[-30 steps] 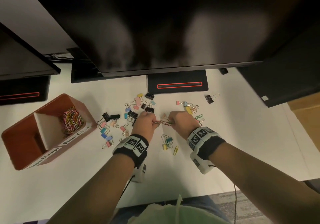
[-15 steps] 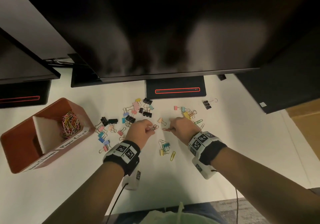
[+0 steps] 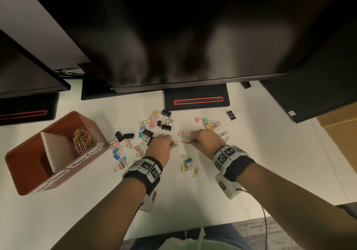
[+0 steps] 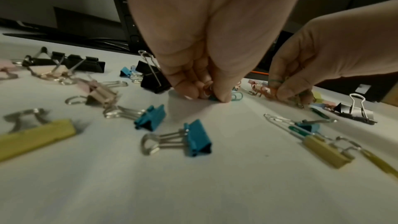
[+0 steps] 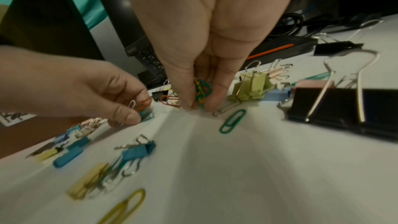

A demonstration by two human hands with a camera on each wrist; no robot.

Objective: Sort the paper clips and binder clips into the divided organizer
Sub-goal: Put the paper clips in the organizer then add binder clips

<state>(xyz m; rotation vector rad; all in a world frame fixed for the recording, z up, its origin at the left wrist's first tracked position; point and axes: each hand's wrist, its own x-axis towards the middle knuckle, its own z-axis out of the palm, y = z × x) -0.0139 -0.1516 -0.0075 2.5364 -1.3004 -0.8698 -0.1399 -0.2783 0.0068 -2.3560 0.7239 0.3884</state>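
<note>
On the white desk, my left hand (image 3: pixel 170 143) pinches a small bunch of coloured paper clips (image 3: pixel 173 144) with its fingertips down on the desk. In the right wrist view this bunch (image 5: pixel 143 106) shows orange, white and teal. My right hand (image 3: pixel 193 142) grips green and yellow paper clips (image 5: pixel 202 91), its fingertips touching a red paper clip (image 3: pixel 186 142) that lies on the desk. Coloured and black binder clips (image 3: pixel 146 131) lie scattered around both hands. The red-brown divided organizer (image 3: pixel 23 159) stands at the left, with a heap of paper clips (image 3: pixel 83 141) in its far compartment.
A black monitor stand (image 3: pixel 196 100) sits just behind the clips, under a big dark monitor. A yellow paper clip (image 3: pixel 195 172) and a green one (image 3: pixel 222 134) lie loose. A black binder clip (image 3: pixel 231 115) sits alone at the far right. The desk's front edge is near my body.
The two hands, which met over the desk a second ago, have drawn apart. Each keeps its bunch of paper clips and stays low at the desk.
</note>
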